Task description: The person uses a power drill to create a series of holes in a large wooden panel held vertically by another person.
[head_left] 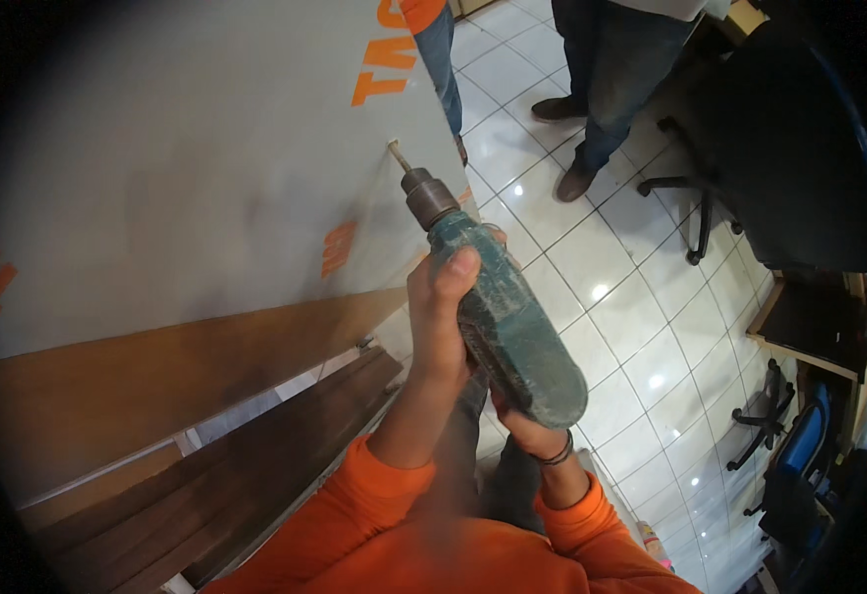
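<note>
A worn green power drill point(512, 307) is held in both my hands, pointing up and to the left. My left hand point(441, 302) wraps round its body behind the chuck point(428, 196), thumb on top. My right hand point(527, 426) is at the rear underside, largely hidden by the drill, where the handle would be. The drill bit point(400, 156) meets the pale film-covered panel point(225, 158) near its right edge, at a small mark with light crumbs. Whether the bit is turning, I cannot tell.
Brown boards point(245, 445) lie below the panel at left. Two people stand beyond it; one's dark shoes point(574, 178) are on the white tiled floor point(602, 287). A black wheeled office chair point(750, 148) stands at the right, with a blue chair point(805, 436) and wooden furniture point(815, 337) nearer.
</note>
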